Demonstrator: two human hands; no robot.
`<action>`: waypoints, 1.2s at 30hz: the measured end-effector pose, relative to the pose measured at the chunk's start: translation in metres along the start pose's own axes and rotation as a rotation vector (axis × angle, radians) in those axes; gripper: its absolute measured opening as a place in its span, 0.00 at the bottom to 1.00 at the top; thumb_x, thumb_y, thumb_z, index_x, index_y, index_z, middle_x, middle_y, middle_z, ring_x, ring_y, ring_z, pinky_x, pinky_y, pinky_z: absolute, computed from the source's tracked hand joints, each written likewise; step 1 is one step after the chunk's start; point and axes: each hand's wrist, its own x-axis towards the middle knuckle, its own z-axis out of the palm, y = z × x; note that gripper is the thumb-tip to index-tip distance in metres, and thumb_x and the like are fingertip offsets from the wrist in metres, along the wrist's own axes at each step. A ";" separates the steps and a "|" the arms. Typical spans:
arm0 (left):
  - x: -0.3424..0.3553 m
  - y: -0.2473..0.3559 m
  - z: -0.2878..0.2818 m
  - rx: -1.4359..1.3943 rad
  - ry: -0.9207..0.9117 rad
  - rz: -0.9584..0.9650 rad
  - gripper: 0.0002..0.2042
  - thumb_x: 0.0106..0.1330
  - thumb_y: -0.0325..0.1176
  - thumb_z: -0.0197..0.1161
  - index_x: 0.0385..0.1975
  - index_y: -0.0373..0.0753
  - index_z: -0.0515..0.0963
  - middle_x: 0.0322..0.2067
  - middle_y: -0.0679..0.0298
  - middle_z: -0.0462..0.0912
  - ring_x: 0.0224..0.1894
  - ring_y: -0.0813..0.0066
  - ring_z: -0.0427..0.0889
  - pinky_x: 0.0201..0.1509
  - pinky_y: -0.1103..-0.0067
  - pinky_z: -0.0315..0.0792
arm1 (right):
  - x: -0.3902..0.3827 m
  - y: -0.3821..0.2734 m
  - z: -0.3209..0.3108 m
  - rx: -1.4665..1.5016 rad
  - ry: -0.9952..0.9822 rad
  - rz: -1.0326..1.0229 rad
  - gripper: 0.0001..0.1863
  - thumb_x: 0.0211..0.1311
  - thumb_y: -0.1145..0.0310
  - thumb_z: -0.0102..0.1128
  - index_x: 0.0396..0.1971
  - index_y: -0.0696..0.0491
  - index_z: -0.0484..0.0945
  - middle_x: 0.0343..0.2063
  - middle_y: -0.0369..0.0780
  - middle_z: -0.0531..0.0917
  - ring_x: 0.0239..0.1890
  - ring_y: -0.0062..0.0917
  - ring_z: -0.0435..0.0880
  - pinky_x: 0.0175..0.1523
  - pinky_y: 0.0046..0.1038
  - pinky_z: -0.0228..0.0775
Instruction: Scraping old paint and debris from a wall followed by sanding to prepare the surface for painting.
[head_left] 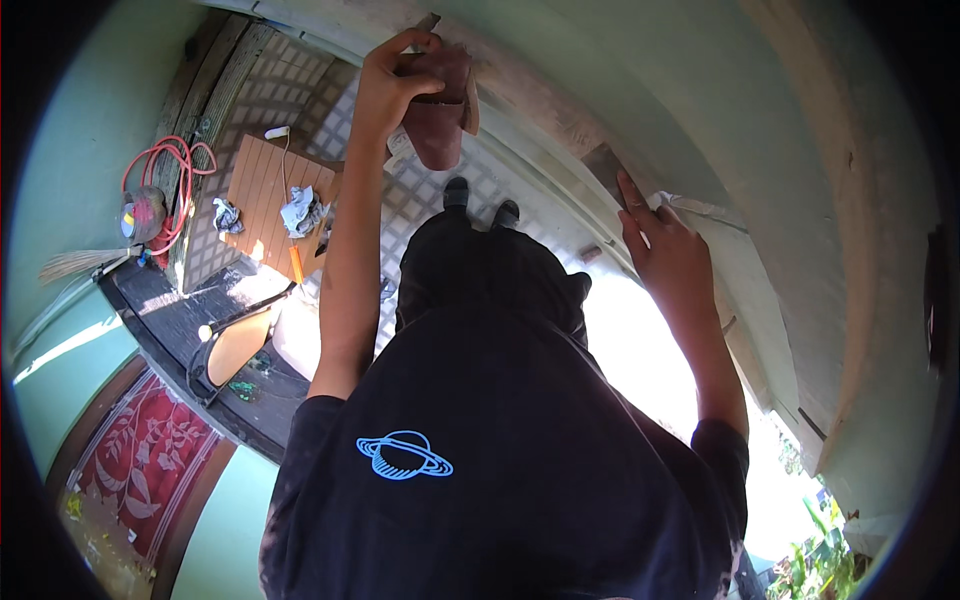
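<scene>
At the top middle, my left hand [392,85] is closed around a folded sheet of reddish-brown sandpaper [436,130], which hangs down beside the wooden beam. A small dark grey tip [428,22] sticks out above its fingers; what it belongs to is hidden. On the right, my right hand [668,245] grips a putty knife with a flat grey blade [603,170], one finger stretched along it. The blade lies by the pale wall ledge [540,125]; whether it touches cannot be made out. The handle is covered by the fingers.
To the left stands a slatted wooden table [262,190] with crumpled paper [302,212] on it. Beyond are a coiled red hose [180,165], a straw broom [85,263] and a dark bench [150,300]. Patterned tiles lie under my feet. Plants [820,545] grow at lower right.
</scene>
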 end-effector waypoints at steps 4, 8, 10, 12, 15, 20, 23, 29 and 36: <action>0.001 0.001 0.000 0.009 -0.018 0.014 0.22 0.48 0.18 0.69 0.46 0.37 0.81 0.34 0.61 0.88 0.37 0.77 0.84 0.44 0.78 0.77 | 0.018 -0.017 -0.007 0.120 0.035 0.020 0.25 0.73 0.59 0.57 0.68 0.40 0.73 0.41 0.43 0.80 0.28 0.38 0.87 0.34 0.38 0.85; -0.003 0.002 0.002 -0.009 -0.010 -0.010 0.23 0.48 0.18 0.69 0.48 0.38 0.81 0.36 0.60 0.88 0.38 0.76 0.85 0.45 0.78 0.78 | 0.025 -0.020 0.002 0.174 0.134 -0.037 0.22 0.71 0.62 0.60 0.64 0.46 0.77 0.39 0.41 0.78 0.31 0.36 0.87 0.35 0.36 0.84; -0.004 0.001 0.001 0.002 0.004 -0.002 0.23 0.48 0.18 0.69 0.49 0.38 0.81 0.37 0.60 0.88 0.39 0.76 0.85 0.45 0.78 0.78 | 0.022 -0.018 0.002 0.180 0.114 -0.059 0.23 0.71 0.62 0.60 0.65 0.44 0.77 0.39 0.41 0.78 0.30 0.35 0.86 0.35 0.37 0.84; -0.005 -0.002 0.000 -0.022 -0.027 0.005 0.24 0.48 0.18 0.69 0.49 0.38 0.81 0.36 0.61 0.88 0.39 0.76 0.85 0.45 0.78 0.78 | 0.017 -0.013 0.000 0.186 0.095 -0.081 0.23 0.71 0.61 0.60 0.65 0.43 0.76 0.38 0.41 0.77 0.29 0.35 0.86 0.35 0.37 0.83; -0.002 -0.005 0.001 -0.025 -0.023 0.023 0.23 0.48 0.18 0.69 0.49 0.38 0.81 0.35 0.62 0.87 0.38 0.76 0.85 0.45 0.78 0.78 | 0.012 -0.001 -0.002 0.179 -0.010 -0.098 0.25 0.71 0.57 0.61 0.67 0.39 0.75 0.36 0.41 0.78 0.27 0.35 0.85 0.34 0.37 0.83; -0.003 -0.001 0.002 -0.017 -0.027 -0.008 0.22 0.49 0.18 0.68 0.48 0.37 0.81 0.34 0.63 0.87 0.38 0.76 0.84 0.44 0.79 0.77 | 0.026 -0.004 0.000 0.146 0.013 -0.068 0.26 0.74 0.49 0.57 0.69 0.33 0.73 0.25 0.40 0.82 0.28 0.34 0.86 0.38 0.39 0.84; -0.002 0.000 0.001 -0.012 -0.031 -0.007 0.22 0.49 0.18 0.68 0.48 0.37 0.81 0.35 0.63 0.87 0.37 0.77 0.84 0.44 0.79 0.77 | 0.038 -0.003 0.007 0.094 0.100 -0.134 0.26 0.74 0.46 0.55 0.70 0.33 0.72 0.21 0.40 0.83 0.28 0.34 0.87 0.40 0.39 0.84; -0.005 -0.005 0.003 -0.031 -0.005 0.010 0.22 0.49 0.18 0.69 0.47 0.37 0.81 0.35 0.63 0.87 0.38 0.78 0.84 0.44 0.79 0.76 | 0.025 -0.004 -0.007 0.165 -0.131 -0.044 0.30 0.74 0.45 0.55 0.72 0.33 0.69 0.20 0.41 0.83 0.26 0.35 0.87 0.45 0.39 0.84; -0.005 -0.002 0.003 -0.041 -0.010 0.000 0.22 0.48 0.18 0.69 0.46 0.37 0.81 0.35 0.65 0.87 0.37 0.78 0.83 0.44 0.80 0.76 | 0.034 -0.017 -0.003 -0.002 0.012 -0.095 0.30 0.75 0.45 0.52 0.74 0.31 0.66 0.19 0.42 0.82 0.22 0.35 0.86 0.37 0.38 0.84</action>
